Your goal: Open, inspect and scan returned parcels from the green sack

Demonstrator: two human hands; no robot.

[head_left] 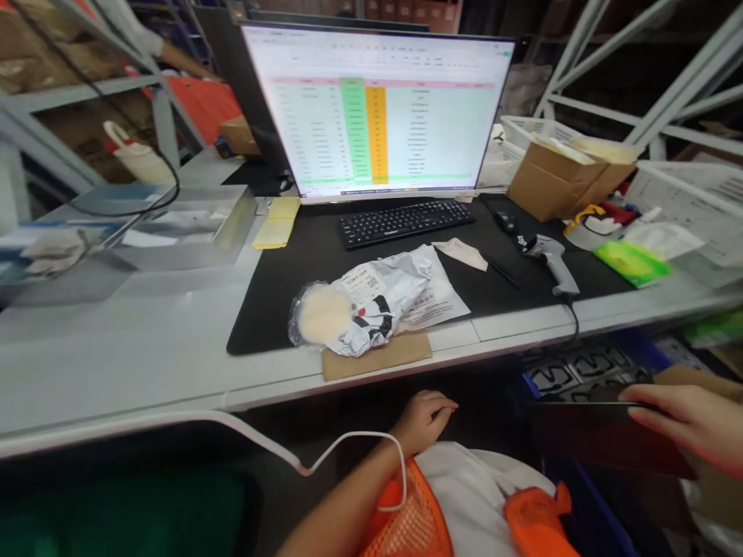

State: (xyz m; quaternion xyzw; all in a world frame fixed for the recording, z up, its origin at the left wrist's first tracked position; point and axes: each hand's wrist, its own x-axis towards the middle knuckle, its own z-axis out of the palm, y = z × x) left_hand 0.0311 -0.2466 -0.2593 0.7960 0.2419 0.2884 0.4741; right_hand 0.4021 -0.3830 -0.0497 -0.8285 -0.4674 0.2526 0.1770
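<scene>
My left hand [426, 422] hangs over my lap, below the desk's front edge. Its fingers are loosely curled in, and nothing shows in them. At the lower right, my right hand [690, 418] pinches a dark, flat, thin-edged panel [609, 437] between thumb and fingers; I cannot make out its kind. On the desk mat ahead lies a crumpled white plastic mailing bag [400, 282] with a printed label. Touching its left end is a round cream-coloured pad [326, 313] in clear wrap. Under the bag are a printed sheet [444, 302] and a flat cardboard piece [377, 356].
A monitor [325, 116] with a spreadsheet stands behind a black keyboard [406, 220]. To the right are a mouse [506, 223], a barcode scanner [551, 263] and a cardboard box [549, 178]. A grey tray [226, 232] sits left. A white cable [342, 441] loops near my left arm.
</scene>
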